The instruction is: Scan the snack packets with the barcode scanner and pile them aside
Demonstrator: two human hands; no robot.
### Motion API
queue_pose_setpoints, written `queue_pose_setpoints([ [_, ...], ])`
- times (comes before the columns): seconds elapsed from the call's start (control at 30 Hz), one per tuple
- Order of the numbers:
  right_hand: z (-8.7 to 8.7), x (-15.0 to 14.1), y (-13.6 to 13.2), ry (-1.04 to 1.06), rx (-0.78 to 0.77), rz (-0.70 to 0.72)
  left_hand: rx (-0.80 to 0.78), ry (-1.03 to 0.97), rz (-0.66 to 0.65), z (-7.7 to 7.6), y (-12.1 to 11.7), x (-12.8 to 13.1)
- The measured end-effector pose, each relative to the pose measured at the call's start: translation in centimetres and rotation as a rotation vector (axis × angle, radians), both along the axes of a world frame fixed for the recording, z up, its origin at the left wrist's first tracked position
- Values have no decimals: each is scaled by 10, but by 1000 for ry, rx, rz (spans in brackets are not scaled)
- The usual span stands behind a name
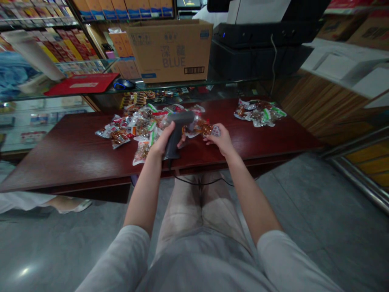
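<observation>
My left hand is wrapped around the handle of a dark barcode scanner, its head pointing right and its cord hanging over the table edge. In my right hand is one end of a small packaged snack, pinched between the fingers; a brown, glossy part of it extends leftward. A spread of similar clear snack packets with green and red marks lies behind and left of the scanner. Farther right, a separate pile of such packets rests on the dark red table.
A cardboard box stands on a glass counter behind the table. Left of it are a computer mouse and a red folder. Black machines stand at the back right. A person's foot shows at lower left.
</observation>
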State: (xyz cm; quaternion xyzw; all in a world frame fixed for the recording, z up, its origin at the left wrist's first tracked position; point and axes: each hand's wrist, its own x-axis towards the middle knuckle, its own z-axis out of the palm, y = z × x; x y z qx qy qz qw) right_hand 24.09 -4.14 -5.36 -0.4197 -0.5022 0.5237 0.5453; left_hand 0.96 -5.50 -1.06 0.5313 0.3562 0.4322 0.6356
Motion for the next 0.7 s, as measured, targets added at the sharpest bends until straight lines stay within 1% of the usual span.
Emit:
queue_pose_setpoints([
  [0.2,1,1,2,73,-46,-35,40,58,-75,-8,4,1],
  [0.5,1,1,3,78,-42,-100,23,153,-90,-8,4,3],
  [0.7,1,1,4,53,-50,-106,36,174,-60,-6,3,6],
])
